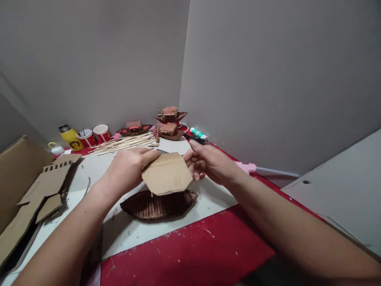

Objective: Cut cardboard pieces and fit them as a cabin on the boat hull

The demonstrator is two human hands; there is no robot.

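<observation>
A flat tan cardboard piece [168,174] with angled corners is held above a dark brown boat hull [157,208], covering part of its far edge. My left hand [131,165] grips the cardboard by its upper left edge, with the fingertips partly hidden. At its right edge is my right hand [205,161], fingers curled with the thumb raised; some fingertips are at the cardboard's edge. The ribbed hull lies on a white sheet [131,238].
Behind stand small model boats [169,115], thin wooden sticks [127,141], red and white cups [101,134], a yellow bottle [71,137] and a glue tube [198,133]. Cut cardboard [50,180] lies left. A pink tool [247,167] is beyond my right forearm.
</observation>
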